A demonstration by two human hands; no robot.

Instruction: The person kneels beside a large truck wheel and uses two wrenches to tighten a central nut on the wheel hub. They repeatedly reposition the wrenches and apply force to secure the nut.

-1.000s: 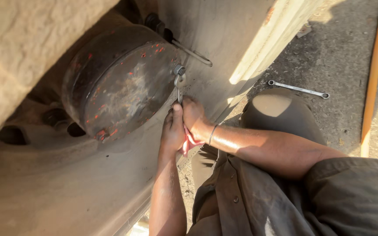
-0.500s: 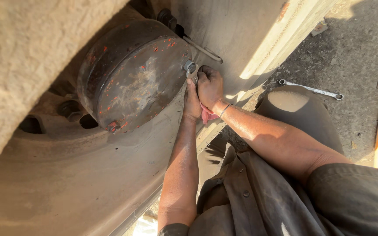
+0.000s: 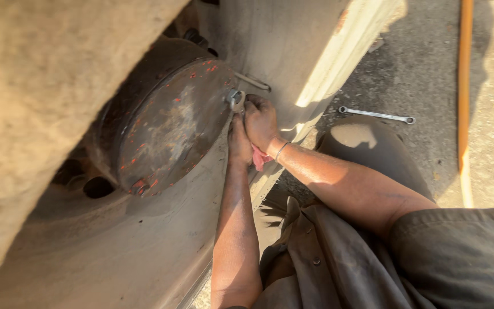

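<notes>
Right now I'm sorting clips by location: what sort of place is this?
Probably an outdoor roadside or yard repair spot. A big dusty vehicle wheel with a rusty round hub cap stands on rough grey asphalt, where a silver double-ended spanner lies loose in the sunlight.

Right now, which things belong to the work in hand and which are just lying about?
In use:
- left hand and right hand on a wrench
- rusty hub cover
- red rag between the hands

Lying about:
- spare wrench on the ground
- orange pole
</notes>
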